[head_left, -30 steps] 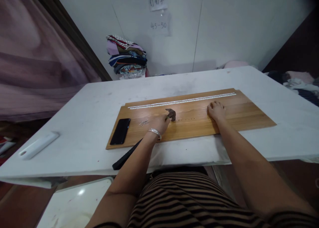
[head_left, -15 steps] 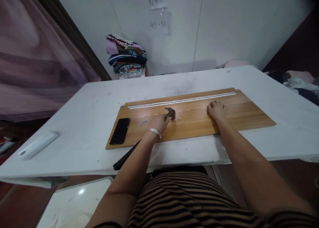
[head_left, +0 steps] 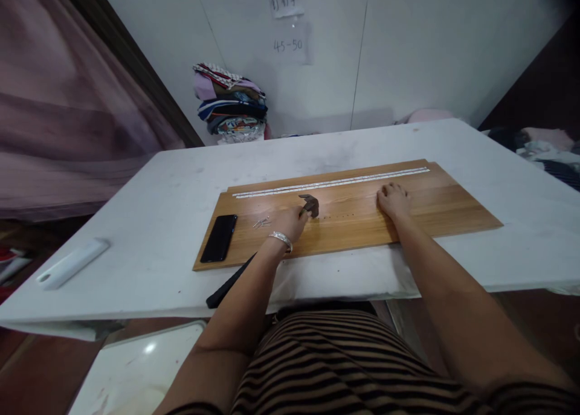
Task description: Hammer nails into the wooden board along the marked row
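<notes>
My left hand (head_left: pixel 290 223), with a silver bangle at the wrist, is closed round a claw hammer (head_left: pixel 312 205) close to its head. The black handle runs back under my forearm and past the board's front edge. The hammer head is down at the wooden board (head_left: pixel 439 206), at the left end of a row of small dark nail heads or marks (head_left: pixel 341 216). Whether a nail lies under the head is hidden. My right hand (head_left: pixel 394 199) rests on the board's right part, fingers bent and slightly apart, holding nothing. Several loose nails (head_left: pixel 261 222) lie left of my left hand.
A black phone (head_left: pixel 219 238) lies on the board's left end. Two pale ruler-like strips (head_left: pixel 333 183) run along its back. The white table (head_left: pixel 149 221) carries a long white plastic object (head_left: pixel 72 263) at left. Folded clothes (head_left: pixel 233 104) are stacked against the wall.
Almost nothing differs. My left hand and the hammer are in nearly the same place, and my right hand has stayed on the board.
</notes>
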A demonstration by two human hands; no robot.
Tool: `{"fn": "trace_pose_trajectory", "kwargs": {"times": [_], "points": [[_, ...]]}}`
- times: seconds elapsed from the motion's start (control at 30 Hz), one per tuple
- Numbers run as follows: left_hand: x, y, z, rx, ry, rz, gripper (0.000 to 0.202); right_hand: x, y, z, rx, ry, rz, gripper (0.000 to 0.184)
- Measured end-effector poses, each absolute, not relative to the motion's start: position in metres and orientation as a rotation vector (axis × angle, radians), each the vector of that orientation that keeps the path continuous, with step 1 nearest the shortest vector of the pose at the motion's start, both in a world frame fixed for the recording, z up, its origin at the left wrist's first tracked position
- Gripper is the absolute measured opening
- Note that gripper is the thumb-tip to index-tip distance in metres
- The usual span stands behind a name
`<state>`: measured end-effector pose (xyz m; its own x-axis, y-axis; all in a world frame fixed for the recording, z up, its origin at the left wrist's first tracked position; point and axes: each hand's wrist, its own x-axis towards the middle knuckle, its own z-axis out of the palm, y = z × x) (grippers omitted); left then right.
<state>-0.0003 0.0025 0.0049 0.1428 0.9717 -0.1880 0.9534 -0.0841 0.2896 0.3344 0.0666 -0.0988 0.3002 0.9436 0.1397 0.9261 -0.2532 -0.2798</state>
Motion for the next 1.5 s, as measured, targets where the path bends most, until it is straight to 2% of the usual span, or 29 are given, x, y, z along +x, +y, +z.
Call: {"fn": "trace_pose_trajectory", "kwargs": {"times": [1.13, 1.5], "points": [[-0.001, 0.004, 0.002, 2.101, 1.845, 0.097, 0.040, 0.334, 0.066, -0.098, -2.257, -1.681, 0.092, 0.042], [-0.003, 0.002, -0.006, 2.082, 1.803, 0.167, 0.035, 0.333, 0.067, -0.097, -2.286, -1.671, 0.084, 0.041]]}}
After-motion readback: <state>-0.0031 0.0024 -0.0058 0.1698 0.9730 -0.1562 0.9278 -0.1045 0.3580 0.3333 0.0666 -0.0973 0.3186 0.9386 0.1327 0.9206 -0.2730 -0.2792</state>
